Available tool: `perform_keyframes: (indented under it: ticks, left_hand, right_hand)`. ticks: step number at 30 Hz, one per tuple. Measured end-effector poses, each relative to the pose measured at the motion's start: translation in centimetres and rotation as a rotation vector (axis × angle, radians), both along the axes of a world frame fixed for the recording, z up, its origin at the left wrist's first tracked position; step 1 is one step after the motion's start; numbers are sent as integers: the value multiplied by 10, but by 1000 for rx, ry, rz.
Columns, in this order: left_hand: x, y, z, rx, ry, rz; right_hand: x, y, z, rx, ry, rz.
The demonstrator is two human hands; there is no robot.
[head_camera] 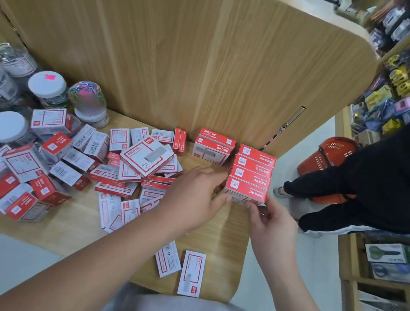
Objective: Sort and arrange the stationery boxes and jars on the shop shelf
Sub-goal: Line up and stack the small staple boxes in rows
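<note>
Nearest me, short of the grip, two flat white-and-red card boxes [168, 258] lie loose on the pale wooden shelf [228, 228]. Then the grip itself: left hand [195, 194] has thumb and fingers closed on the left end of a small red-topped cardboard staple box [245, 192]; right hand [272, 225] pinches its near right corner. That box sits at the near end of a row of three matching red boxes [253, 168], touching the next one. I'd guess it's dense for its size, stiff, a bit glossy; take the short ends, not the flaps. Left of the grip is a jumbled heap of similar boxes [133, 164]; far left beyond that are clear plastic jars with white lids [47, 84]; one jar of coloured paper clips [86, 95], the others silvery clips, I think.
</note>
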State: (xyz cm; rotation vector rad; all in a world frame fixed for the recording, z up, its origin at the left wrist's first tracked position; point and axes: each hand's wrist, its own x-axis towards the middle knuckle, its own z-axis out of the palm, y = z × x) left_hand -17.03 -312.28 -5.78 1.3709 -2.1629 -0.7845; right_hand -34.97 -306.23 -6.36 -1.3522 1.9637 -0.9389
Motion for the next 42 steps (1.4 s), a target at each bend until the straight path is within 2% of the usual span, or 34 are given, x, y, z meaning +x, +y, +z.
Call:
perform_keyframes:
  ticks: [5,16,19,23,26,29,31,35,38,40,42]
  left_hand:
    - [-4,-3,-3,-21,-4,9]
    - [-6,-3,-8,-57,-24,10]
    - [6,0,-7,-47,44,15]
    - [46,16,-11,-40,130,110]
    - [79,35,-13,-27,138,159]
    - [103,61,-6,-128,94,221]
    - [110,73,1,-171,115,231]
    - [117,76,9,-269,122,208]
    - [135,83,8,-361,113,356]
    - [153,93,-10,-357,54,460]
    - [166,102,-41,-292,-3,467]
  right_hand:
    - [0,-1,3,-16,-41,27]
    - [-4,-4,7,13,-2,61]
    - [-10,3,9,70,-81,3]
    - [-15,24,14,70,-22,-135]
    - [0,35,19,70,18,24]
    - [25,39,12,218,-24,244]
    - [38,38,4,232,-2,290]
    - [53,32,-2,94,150,369]
    - [62,25,8,-38,291,474]
    - [74,21,12,-105,325,549]
    - [87,18,10,-110,371,593]
